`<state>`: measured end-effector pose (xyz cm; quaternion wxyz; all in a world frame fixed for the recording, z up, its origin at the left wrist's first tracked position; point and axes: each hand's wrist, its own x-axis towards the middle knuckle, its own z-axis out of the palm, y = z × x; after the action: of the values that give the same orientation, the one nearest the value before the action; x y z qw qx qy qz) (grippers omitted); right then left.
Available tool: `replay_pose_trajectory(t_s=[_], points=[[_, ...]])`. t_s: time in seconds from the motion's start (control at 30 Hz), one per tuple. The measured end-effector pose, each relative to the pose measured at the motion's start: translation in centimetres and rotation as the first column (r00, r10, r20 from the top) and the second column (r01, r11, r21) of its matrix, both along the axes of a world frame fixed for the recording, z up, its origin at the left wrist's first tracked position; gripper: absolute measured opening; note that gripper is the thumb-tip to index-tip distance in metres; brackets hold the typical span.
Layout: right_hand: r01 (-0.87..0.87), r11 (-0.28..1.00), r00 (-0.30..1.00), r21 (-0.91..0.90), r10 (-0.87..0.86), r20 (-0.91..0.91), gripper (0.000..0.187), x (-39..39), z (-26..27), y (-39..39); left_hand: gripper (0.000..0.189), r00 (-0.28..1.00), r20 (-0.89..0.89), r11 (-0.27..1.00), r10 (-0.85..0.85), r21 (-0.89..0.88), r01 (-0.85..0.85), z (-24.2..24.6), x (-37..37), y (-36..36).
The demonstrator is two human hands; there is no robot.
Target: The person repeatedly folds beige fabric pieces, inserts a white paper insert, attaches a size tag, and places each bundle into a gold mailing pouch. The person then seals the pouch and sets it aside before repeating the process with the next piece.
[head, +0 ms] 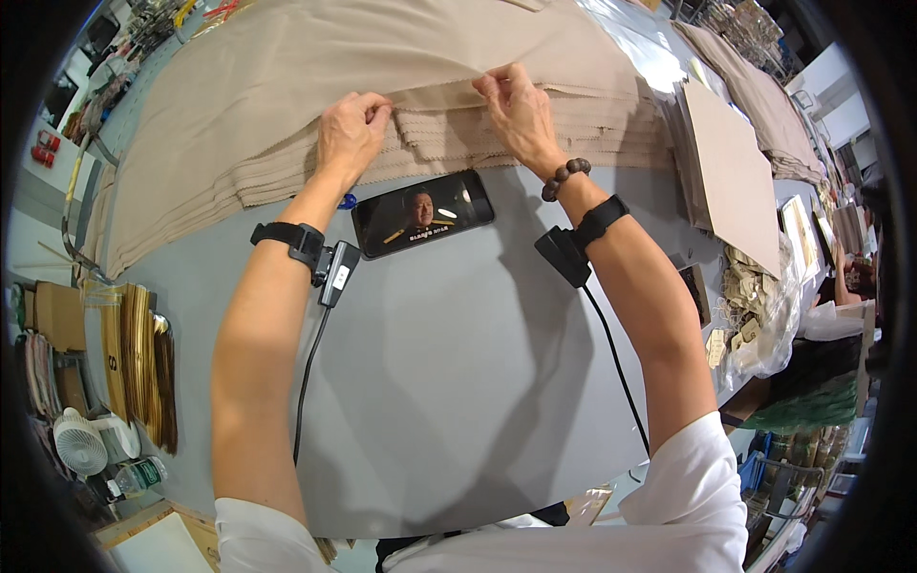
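Beige fabric (286, 79) lies in stacked layers across the far half of a grey table (444, 344). My left hand (353, 129) pinches the zigzag-cut edge of the top layer between thumb and fingers. Further right, my right hand (517, 107) pinches the same edge, so a strip of the cloth spans between both hands. Below that strip, a pile of folded layers (458, 136) shows its serrated edges. A smartphone (425, 215) with a video playing lies on the table just in front of the pile. A small blue object (347, 202) sits beside my left wrist, partly hidden.
Cardboard sheets (731, 172) stand at the right, near a plastic bag (770, 329) and a heap of tags (745, 294). Golden bags (132, 358) line the left edge, above a white fan (80, 442) and a bottle (140, 476). Cables hang from both wrist devices.
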<state>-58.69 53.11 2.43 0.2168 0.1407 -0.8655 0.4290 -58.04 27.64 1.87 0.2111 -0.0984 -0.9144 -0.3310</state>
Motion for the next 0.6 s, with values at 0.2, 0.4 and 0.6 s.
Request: replay_pose_trajectory(t_s=[0.2, 0.4, 0.6], points=[[-0.004, 0.954, 0.998, 0.3, 0.025, -0.066, 0.033, 0.1, -0.7, -0.5, 0.011, 0.939, -0.345, 0.993, -0.001, 0.109, 0.041, 1.6, 2.0, 1.3], [0.134, 0.991, 0.936, 0.009, -0.123, -0.33, 0.014, 0.7, 2.1, -1.5, 0.03, 0.973, 0.131, 0.894, -0.189, 0.434, 0.115, 2.1, 4.8, 3.0], [-0.089, 0.971, 0.866, 0.222, 0.186, -0.465, 0.037, 3.3, 0.9, -1.5, 0.049, 0.943, 0.121, 0.127, -0.311, 0.988, -0.085, 4.9, 2.6, 1.5]])
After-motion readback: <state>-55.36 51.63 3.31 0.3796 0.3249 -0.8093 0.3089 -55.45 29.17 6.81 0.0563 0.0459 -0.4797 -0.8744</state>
